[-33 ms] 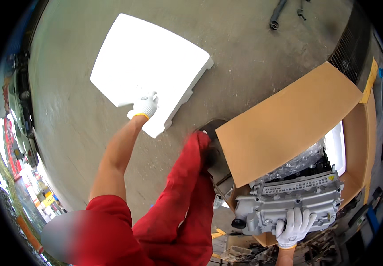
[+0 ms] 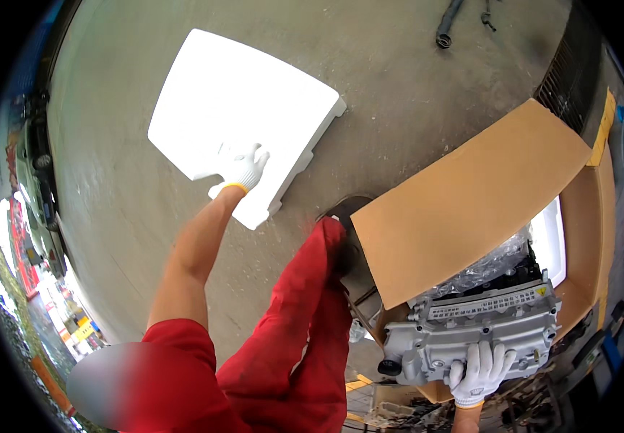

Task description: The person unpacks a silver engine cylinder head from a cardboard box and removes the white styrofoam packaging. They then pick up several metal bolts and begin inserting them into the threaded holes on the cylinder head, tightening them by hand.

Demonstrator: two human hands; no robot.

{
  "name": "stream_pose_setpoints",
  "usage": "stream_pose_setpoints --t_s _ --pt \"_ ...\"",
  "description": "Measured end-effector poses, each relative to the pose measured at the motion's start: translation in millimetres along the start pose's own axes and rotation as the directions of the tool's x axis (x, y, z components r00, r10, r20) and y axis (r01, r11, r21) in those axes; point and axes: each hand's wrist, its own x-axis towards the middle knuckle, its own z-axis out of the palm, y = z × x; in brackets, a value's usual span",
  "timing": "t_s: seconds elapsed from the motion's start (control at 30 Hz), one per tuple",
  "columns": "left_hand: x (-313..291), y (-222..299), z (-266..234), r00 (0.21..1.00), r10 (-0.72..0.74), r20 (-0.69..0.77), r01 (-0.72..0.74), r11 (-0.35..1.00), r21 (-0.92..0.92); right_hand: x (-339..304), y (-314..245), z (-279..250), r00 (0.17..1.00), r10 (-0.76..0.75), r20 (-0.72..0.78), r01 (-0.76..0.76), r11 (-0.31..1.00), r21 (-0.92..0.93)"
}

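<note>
A large white foam panel (image 2: 247, 94) with notched edges is at the left, against the grey floor. My left hand (image 2: 242, 170), in a white knit glove, is over its near edge, thumb and fingers spread apart. On the right, an engine (image 2: 471, 328) with a silver-grey valve cover and a black cap sits in an open cardboard box (image 2: 583, 238). My right hand (image 2: 481, 372), gloved the same way, lies with fingers stretched out on the near side of the cover. One brown box flap (image 2: 471, 202) hides the engine's far part.
Crumpled clear plastic (image 2: 482, 273) and white foam (image 2: 549, 234) show inside the box. My red-trousered legs (image 2: 294, 310) are between panel and box. A dark hose (image 2: 448, 25) lies on the far floor, with a black grate (image 2: 572, 86) at the right.
My left hand's fingers have spread and shifted slightly right. The foam panel appears slightly lower in view. My right hand has stayed on the engine.
</note>
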Motion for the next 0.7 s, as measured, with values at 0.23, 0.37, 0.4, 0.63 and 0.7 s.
stream_pose_setpoints --t_s 0.23,0.37,0.4,0.63,0.7 --pt "99 148 16 0.981 -0.011 0.192 0.085 0.921 -0.381 18 -1 -10 0.997 0.068 0.045 -0.071 0.994 0.077" --pt "111 135 89 0.998 0.068 -0.014 -0.064 0.979 0.192 37 5 -11 0.989 -0.007 -0.147 0.005 1.0 -0.014" --pt "109 134 91 0.985 0.153 -0.076 -0.144 0.982 0.119 38 6 -10 0.992 0.007 -0.123 -0.008 1.0 -0.008" --pt "43 123 64 0.853 0.505 0.13 -0.521 0.829 0.202 32 -2 -8 0.996 0.08 -0.032 -0.08 0.997 0.002" --pt "34 102 65 0.809 0.558 0.185 -0.587 0.763 0.271 31 -2 -4 0.994 0.061 -0.086 -0.061 0.998 -0.005"
